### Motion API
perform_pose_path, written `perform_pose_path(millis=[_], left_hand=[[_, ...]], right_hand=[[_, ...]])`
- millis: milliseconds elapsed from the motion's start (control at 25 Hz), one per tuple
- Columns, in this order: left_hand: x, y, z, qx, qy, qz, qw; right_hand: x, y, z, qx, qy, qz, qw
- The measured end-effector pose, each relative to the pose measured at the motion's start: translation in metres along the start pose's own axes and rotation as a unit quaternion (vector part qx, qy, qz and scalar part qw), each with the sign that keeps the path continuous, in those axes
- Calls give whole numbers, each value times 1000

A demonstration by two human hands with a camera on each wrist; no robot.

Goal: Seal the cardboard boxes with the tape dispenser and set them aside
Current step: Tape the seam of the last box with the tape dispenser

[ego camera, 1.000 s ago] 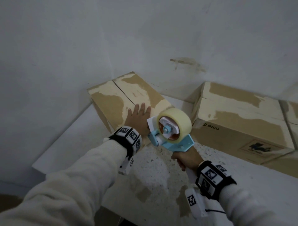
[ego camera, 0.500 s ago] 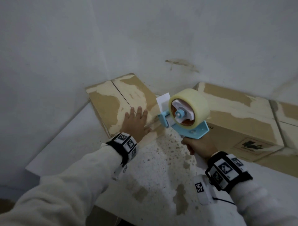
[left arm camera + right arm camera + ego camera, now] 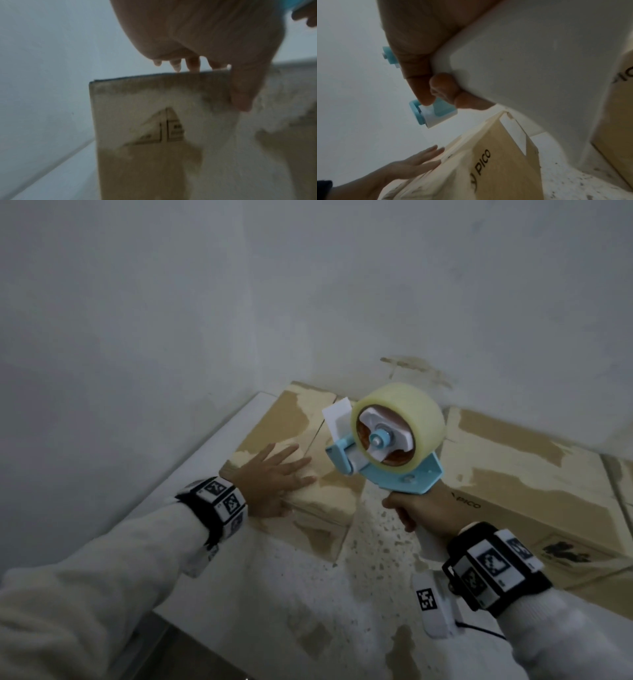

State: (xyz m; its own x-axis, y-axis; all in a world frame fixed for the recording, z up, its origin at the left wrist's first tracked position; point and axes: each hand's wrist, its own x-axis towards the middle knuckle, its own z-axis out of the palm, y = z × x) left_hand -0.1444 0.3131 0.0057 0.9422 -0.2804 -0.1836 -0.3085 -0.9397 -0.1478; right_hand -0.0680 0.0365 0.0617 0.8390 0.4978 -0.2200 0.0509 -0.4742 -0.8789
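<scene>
Head view: right hand (image 3: 419, 510) has its grip curled round the handle of the dispenser (image 3: 387, 446), lifted above the box (image 3: 291, 422) seam, not touching it. Left hand (image 3: 274, 477) lies flat, fingers straight, pressing the box top on the counter (image 3: 325, 594). More boxes (image 3: 513, 474) stand just beside. If that hand eases, the flaps could spring or the box slide, skewing the tape.

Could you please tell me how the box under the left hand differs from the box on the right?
The left box has the left hand pressed flat on its top; the right box is untouched. The left box sits nearer the wall corner; the right box lies beyond the tape dispenser that the right hand grips. Both are brown cardboard with pale torn patches and PICO print.
</scene>
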Motion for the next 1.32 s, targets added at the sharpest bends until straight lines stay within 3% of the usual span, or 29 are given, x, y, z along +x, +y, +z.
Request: perform_pose_path(millis=[40,80,120,160,200,240,280,320,400,520,800,1000,1160,1320], left_hand=[[-2,1,-10,-104,30,-51,993],[-2,3,-22,-255,82,-113,957],[-2,5,-36,-438,141,-194,866],[-2,6,-48,-599,172,-255,739],[-1,7,-61,-711,164,-288,620],[0,6,-68,-778,129,-297,539],[-1,6,-73,-817,88,-290,491],[-2,5,-74,-841,61,-277,460],[-6,4,-73,-867,61,-269,415],[-12,2,-66,-882,78,-277,374],[-20,15,-51,-867,91,-326,365],[-28,9,-47,-833,92,-383,389],[-36,4,-42,-842,81,-365,389],[-33,3,-41,-824,93,-377,413]], right_hand=[[1,-7,5,8,-5,-4,1000],[1,-13,11,16,-10,-7,1000],[2,-18,16,24,-12,-12,1000],[3,-22,21,28,-13,-22,999],[4,-26,26,31,-11,-33,999],[4,-29,31,33,-9,-43,999],[5,-32,35,36,-9,-48,998],[4,-34,39,39,-10,-50,998],[0,-37,45,44,-12,-50,998],[-3,-34,49,42,-22,-57,997],[-8,-26,57,29,-45,-118,992],[-8,-29,65,-41,-75,-181,980],[-6,-27,66,-75,-89,-199,973],[-4,-24,66,-44,-78,-189,978]])
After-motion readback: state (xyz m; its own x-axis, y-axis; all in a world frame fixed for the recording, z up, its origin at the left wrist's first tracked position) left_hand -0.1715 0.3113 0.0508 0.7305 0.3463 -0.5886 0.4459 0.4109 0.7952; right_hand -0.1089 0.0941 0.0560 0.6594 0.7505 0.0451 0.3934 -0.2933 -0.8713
